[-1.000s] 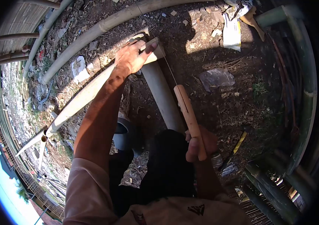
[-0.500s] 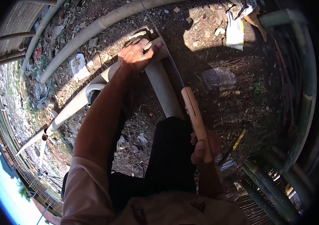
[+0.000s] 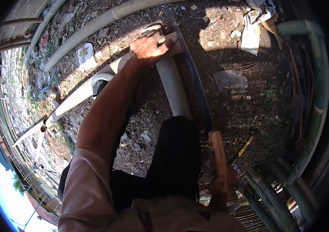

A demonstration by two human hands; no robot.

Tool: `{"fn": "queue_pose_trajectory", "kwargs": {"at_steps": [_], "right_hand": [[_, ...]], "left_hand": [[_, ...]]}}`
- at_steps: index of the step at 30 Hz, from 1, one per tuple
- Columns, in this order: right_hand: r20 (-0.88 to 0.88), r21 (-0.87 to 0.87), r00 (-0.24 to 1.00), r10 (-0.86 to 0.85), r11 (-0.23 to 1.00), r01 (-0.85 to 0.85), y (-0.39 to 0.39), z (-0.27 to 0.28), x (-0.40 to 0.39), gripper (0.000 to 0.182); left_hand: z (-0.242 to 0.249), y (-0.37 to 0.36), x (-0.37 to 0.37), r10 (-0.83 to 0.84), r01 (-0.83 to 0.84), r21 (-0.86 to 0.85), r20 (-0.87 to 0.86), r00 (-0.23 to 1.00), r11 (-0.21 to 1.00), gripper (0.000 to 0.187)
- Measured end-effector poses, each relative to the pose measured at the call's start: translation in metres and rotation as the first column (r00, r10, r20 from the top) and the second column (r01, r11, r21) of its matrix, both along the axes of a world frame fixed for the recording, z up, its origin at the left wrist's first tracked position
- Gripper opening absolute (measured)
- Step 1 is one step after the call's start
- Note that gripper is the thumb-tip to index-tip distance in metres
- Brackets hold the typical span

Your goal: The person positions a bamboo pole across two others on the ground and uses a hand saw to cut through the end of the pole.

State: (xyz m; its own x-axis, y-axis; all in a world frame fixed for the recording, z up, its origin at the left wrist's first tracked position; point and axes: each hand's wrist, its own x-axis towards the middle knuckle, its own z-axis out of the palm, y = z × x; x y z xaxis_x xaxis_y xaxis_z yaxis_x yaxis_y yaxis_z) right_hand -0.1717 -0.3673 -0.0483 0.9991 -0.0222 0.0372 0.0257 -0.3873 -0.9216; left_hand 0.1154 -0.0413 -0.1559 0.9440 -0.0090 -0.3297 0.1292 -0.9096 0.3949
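My right hand (image 3: 223, 181) is wrapped around the wooden handle of a handsaw (image 3: 192, 71). Its long blade slants up and away, passing right at the cut end of a bamboo pole (image 3: 73, 99). Near that end my left hand (image 3: 148, 50) clasps the pole from above, thumb toward the blade. Beneath it, a second thick bamboo length (image 3: 173, 86) runs back toward my dark-trousered knee (image 3: 178, 135) and crosses under the held pole. A cut bamboo piece (image 3: 99, 79) sits beside my left forearm.
A long curved bamboo pole (image 3: 95, 28) lies across the far ground. Green bamboo poles (image 3: 274, 193) are at the lower right, near a yellow strip (image 3: 245, 145). Clear plastic (image 3: 231, 79), a white-and-yellow packet (image 3: 250, 36) and wood chips litter the soil.
My right hand has pulled the saw back toward my body, and more of the broad blade face shows. My left hand keeps its grip on the pole. The view has shifted slightly.
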Motion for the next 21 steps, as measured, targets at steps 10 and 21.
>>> {"fn": "queue_pose_trajectory", "kwargs": {"at_steps": [10, 21], "right_hand": [[-0.098, 0.098, 0.995, -0.019, 0.995, 0.028, 0.008, -0.022, 0.029, 0.065], [-0.189, 0.133, 0.979, -0.075, 0.986, 0.101, 0.014, -0.033, 0.05, 0.06]], "left_hand": [[-0.015, 0.008, 0.006, -0.014, 0.014, 0.004, -0.059, 0.998, 1.0, 0.108], [-0.004, 0.003, 0.009, -0.011, 0.018, 0.071, -0.096, 0.995, 0.997, 0.086]]}}
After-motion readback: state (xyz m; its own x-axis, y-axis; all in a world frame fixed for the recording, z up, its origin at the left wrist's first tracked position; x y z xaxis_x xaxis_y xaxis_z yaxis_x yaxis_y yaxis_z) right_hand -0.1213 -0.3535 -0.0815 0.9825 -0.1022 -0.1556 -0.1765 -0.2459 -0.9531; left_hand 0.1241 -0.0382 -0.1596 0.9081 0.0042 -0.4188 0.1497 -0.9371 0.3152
